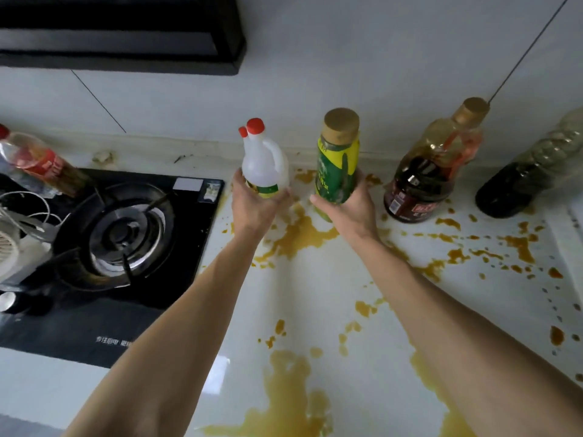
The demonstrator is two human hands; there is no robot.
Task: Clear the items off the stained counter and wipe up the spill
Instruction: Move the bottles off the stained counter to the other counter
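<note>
My left hand (255, 206) grips a white plastic bottle (263, 159) with two red caps, near the stove's right edge. My right hand (350, 206) holds a green-and-yellow bottle (339, 159) with a gold cap, close beside it. Both bottles are upright above the white counter (315, 298). An orange-brown spill (296, 238) spreads under the hands, with a bigger pool (284, 392) near the front edge and splatter to the right. A dark sauce jug (422, 184) with a gold cap and a clear bottle (523, 181) of dark liquid stand by the back wall.
A black gas stove (123, 234) fills the left side. A red-labelled bottle (41, 162) leans at its far left, above a small white fan (9, 247) and its cable. A black range hood (126, 36) hangs overhead. White wall tiles back the counter.
</note>
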